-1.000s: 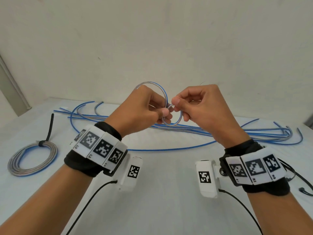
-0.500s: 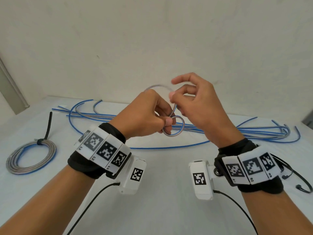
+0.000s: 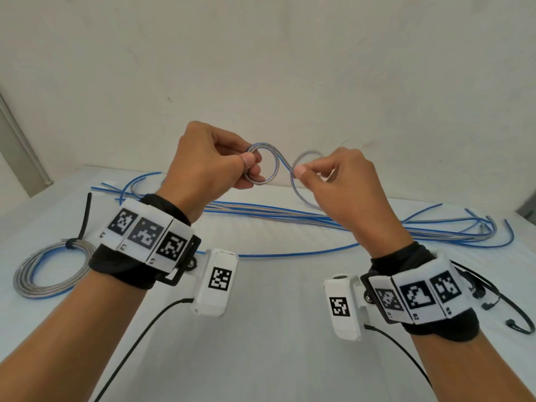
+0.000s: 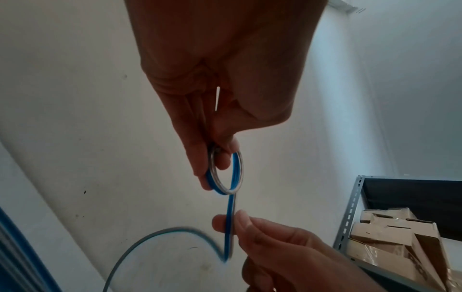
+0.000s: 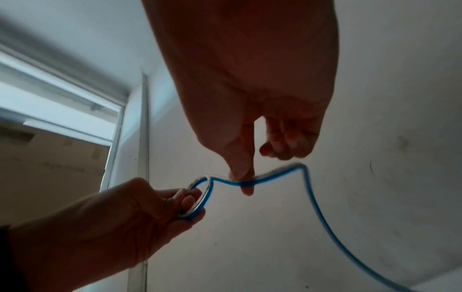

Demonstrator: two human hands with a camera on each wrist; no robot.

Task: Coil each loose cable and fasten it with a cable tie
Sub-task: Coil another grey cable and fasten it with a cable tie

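Note:
A blue-and-silver flat cable is wound into a small coil (image 3: 262, 166) held up above the table. My left hand (image 3: 246, 165) pinches that coil (image 4: 226, 173) between thumb and fingers. My right hand (image 3: 300, 172) pinches the cable's free run (image 5: 265, 178) a short way to the right of the coil (image 5: 197, 197); from there the cable arcs over and drops toward the table. More loose cables (image 3: 290, 219) lie stretched across the far side of the table. A finished coil (image 3: 52, 271) bound with a black cable tie (image 3: 72, 242) lies at the left.
The white table (image 3: 261, 358) meets a plain wall behind. Black sensor wires (image 3: 522, 329) curl at the right edge, beyond my right wrist. A metal shelf with cardboard boxes (image 4: 395, 227) stands off to the right.
Both hands rose and drew apart. My right hand let go at the coil, moved right and now pinches the cable's free run, with a new arc beyond it.

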